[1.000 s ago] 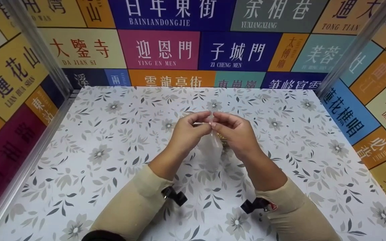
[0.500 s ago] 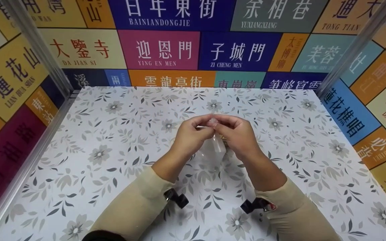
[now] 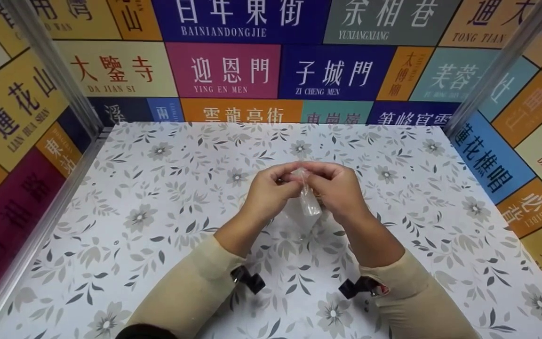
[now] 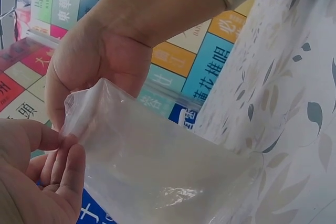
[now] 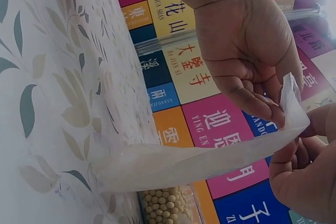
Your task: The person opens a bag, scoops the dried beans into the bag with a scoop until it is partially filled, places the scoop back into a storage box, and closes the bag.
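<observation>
The bottom of the clear plastic bag (image 4: 147,150) is cropped in the left wrist view, as is the left hand (image 4: 37,198); the right hand (image 5: 310,179) is cut off in its own wrist view. The clear box (image 5: 196,208) of beige beans (image 5: 165,205) is cropped there and mostly hidden from the head camera.

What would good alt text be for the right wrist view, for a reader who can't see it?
A person's left hand and right hand pinch one end of a translucent plastic bag above a leaf-patterned table. Small round beige balls and a wall of colourful Chinese signs show beyond it.
</observation>
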### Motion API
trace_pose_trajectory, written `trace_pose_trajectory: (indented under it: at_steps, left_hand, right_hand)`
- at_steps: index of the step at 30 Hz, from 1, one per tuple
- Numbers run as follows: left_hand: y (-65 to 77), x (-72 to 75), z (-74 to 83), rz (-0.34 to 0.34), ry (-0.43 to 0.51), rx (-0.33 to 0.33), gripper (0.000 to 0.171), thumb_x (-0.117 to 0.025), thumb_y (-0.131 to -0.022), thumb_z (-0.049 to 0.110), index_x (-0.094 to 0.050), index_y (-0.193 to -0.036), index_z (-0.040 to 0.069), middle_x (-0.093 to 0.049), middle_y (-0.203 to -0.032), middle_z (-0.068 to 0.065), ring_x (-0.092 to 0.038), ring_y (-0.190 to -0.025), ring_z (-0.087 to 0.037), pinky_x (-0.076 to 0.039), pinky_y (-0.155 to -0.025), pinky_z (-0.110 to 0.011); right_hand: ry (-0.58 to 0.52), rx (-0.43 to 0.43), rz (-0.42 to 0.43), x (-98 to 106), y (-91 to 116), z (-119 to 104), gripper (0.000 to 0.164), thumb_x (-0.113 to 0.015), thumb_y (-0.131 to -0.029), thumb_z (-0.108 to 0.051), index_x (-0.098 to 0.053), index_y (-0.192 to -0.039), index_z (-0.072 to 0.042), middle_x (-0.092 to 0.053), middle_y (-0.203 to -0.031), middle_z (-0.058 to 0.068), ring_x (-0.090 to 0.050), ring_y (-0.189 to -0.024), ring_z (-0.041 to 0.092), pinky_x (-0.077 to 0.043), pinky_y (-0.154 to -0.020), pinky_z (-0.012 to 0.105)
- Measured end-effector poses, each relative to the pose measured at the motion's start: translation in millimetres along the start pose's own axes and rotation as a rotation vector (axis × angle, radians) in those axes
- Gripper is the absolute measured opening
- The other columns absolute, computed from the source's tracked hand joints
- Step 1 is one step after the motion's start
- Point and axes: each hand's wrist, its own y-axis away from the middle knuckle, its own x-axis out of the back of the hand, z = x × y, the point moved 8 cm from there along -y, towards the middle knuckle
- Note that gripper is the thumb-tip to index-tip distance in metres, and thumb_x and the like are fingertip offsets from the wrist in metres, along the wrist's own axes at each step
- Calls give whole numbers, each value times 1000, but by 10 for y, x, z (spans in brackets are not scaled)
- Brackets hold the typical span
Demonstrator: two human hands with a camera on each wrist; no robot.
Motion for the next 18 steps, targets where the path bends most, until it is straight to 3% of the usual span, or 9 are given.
trace_pose_trajectory:
  at_steps: [8, 18]
  left_hand:
    - [-18, -15, -26, -9, 29, 12, 42, -69, -94, 5, -73, -136, 7, -79, -99, -10, -73, -81, -10, -64, -77, -25]
    - [-3, -13, -9, -19, 32, -7, 43, -73, -96, 7, -71, -139, 6, -81, -107, -14, -74, -84, -9, -64, -80, -25]
  right_hand:
    - [-8, -18, -14, 3, -10, 16, 25, -75, -100, -17, -80, -124, -13, -77, -106, 7, -67, -78, 10, -57, -64, 21]
    - [-13, 25, -29, -14, -9, -4, 30, -79, -97, -12, -78, -127, -7, -76, -104, 5, -72, -92, 13, -63, -75, 21]
